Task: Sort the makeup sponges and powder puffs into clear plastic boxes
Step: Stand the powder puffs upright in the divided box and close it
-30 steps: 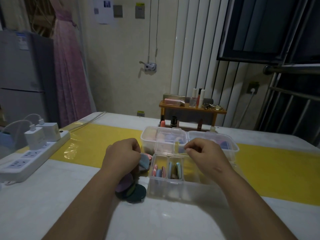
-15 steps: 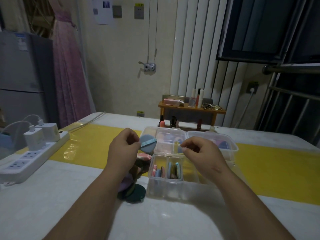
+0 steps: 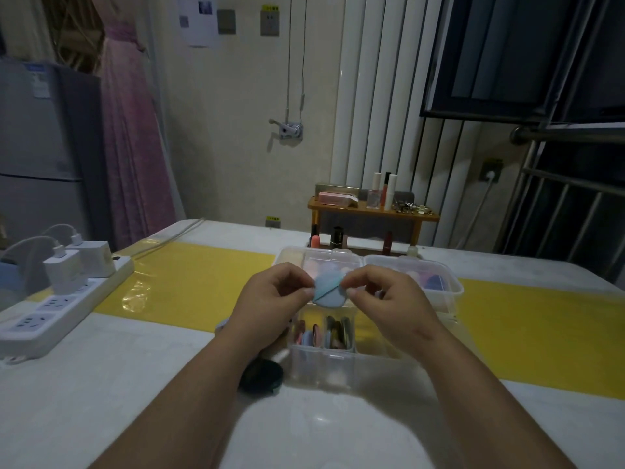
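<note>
Both hands pinch one round blue powder puff (image 3: pixel 329 293) above the near clear plastic box (image 3: pixel 324 353) on the counter (image 3: pixel 101 384) — left hand (image 3: pixel 270 301) grip on its left edge, right hand (image 3: pixel 392 299) grip on its right. Two more clear boxes (image 3: pixel 439 282) stand behind. One dark puff (image 3: pixel 262 377) lies beside the box. Power strip (image 3: pixel 44 319) — two chargers plugged; no writing is legible.

On the desk (image 3: pixel 101 384), a divided box (image 3: pixel 324 350) sits near the middle with puffs (image 3: pixel 324 333) standing on edge in its compartments, and two more boxes (image 3: pixel 422 282) lie side by side just behind it. Both hands, the left hand (image 3: pixel 270 306) and the right hand (image 3: pixel 392 302), hold one puff (image 3: pixel 329 292) above the divided box, between them. A power strip (image 3: pixel 61 309) lies at the desk's left edge, a loose puff (image 3: pixel 260 380) lies left of the divided box, and a small shelf (image 3: pixel 372 211) stands behind the boxes.
</note>
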The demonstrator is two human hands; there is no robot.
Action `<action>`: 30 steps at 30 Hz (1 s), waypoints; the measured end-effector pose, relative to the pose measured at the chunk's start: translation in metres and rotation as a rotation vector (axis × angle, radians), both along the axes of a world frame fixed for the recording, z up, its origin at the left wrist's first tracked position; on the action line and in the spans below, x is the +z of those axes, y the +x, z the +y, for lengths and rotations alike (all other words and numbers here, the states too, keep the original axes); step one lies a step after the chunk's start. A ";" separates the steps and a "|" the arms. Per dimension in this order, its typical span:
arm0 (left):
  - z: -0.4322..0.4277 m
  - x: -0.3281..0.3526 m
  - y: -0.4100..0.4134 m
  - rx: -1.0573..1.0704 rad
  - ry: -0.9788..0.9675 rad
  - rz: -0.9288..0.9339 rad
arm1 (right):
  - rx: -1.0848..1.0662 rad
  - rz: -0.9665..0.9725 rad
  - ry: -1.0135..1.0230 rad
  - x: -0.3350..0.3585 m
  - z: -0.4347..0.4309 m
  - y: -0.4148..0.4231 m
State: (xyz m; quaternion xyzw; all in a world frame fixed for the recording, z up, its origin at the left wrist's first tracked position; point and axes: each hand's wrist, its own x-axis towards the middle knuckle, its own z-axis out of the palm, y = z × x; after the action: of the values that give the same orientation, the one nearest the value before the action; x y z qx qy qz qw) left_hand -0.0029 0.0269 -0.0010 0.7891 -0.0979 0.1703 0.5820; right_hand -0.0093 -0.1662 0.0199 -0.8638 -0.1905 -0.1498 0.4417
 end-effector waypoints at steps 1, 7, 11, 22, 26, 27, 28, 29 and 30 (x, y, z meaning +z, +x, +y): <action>0.000 -0.001 0.000 -0.001 0.024 -0.001 | -0.010 -0.011 0.037 0.001 -0.002 0.000; 0.003 -0.006 0.006 0.102 0.155 -0.007 | -0.080 -0.044 0.162 0.005 -0.011 0.003; 0.004 -0.009 0.008 0.175 0.303 -0.028 | -0.115 -0.043 0.089 0.004 -0.014 0.005; 0.003 -0.010 0.009 0.156 0.400 -0.028 | -0.073 0.146 -0.259 0.003 -0.010 0.003; 0.003 -0.010 0.009 0.159 0.414 -0.027 | -0.072 0.184 -0.319 0.003 -0.009 0.001; 0.003 -0.010 0.009 0.160 0.420 -0.026 | -0.074 0.189 -0.330 0.003 -0.009 0.001; 0.003 -0.010 0.009 0.161 0.425 -0.027 | -0.074 0.196 -0.342 0.003 -0.008 0.001; 0.003 -0.010 0.009 0.162 0.428 -0.028 | -0.074 0.201 -0.356 0.003 -0.008 0.000; 0.003 -0.009 0.009 0.163 0.428 -0.029 | -0.075 0.206 -0.372 0.003 -0.007 0.000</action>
State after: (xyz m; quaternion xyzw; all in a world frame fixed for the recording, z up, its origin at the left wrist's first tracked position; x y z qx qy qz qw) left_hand 0.0064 0.0298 -0.0105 0.8973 -0.0760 0.2034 0.3843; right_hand -0.0089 -0.1737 0.0232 -0.9477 -0.1363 -0.0394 0.2860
